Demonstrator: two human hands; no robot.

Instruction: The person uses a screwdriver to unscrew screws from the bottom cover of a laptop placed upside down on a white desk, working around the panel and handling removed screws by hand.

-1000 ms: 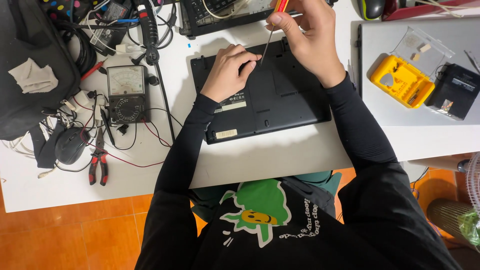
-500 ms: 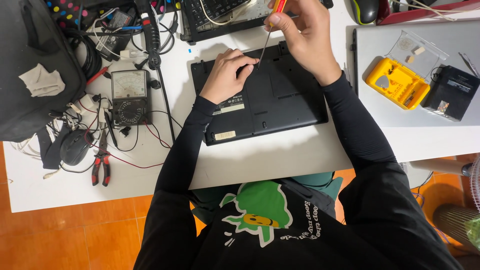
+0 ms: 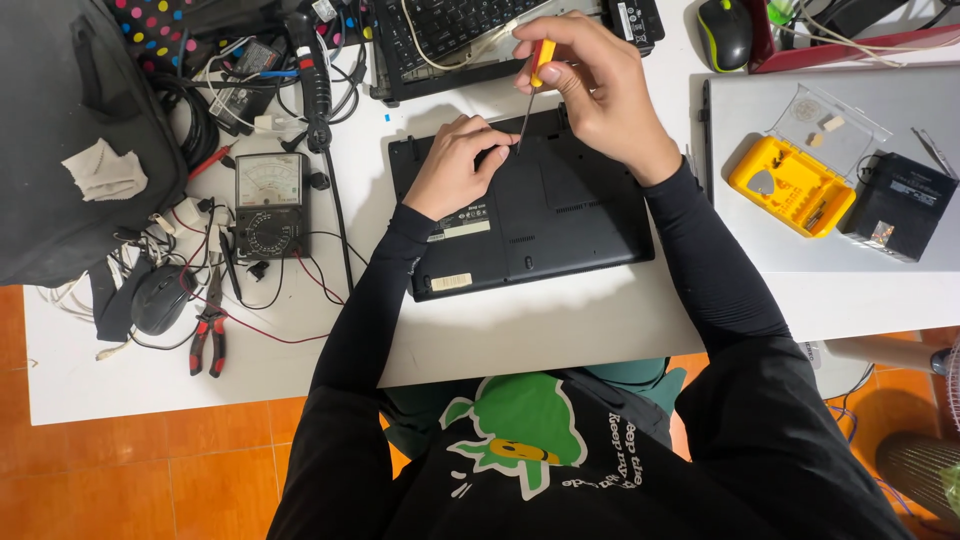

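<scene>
A black laptop (image 3: 560, 215) lies upside down on the white table (image 3: 520, 330). My right hand (image 3: 595, 85) grips the red and yellow handle of a thin screwdriver (image 3: 533, 90), which stands nearly upright with its tip on the laptop's underside near the far edge. My left hand (image 3: 455, 165) rests on the laptop, its fingertips pinched around the shaft close to the tip.
An analog multimeter (image 3: 268, 205) with wire leads, red-handled pliers (image 3: 207, 335) and a black mouse (image 3: 160, 298) lie left. A dark bag (image 3: 70, 140) sits far left. A keyboard (image 3: 450, 30) is behind. A yellow bit case (image 3: 790, 185) and black box (image 3: 895, 205) rest on a grey laptop at right.
The view has shifted slightly. Both hands stay on the screwdriver at the same spot on the laptop, with only small finger movement.
</scene>
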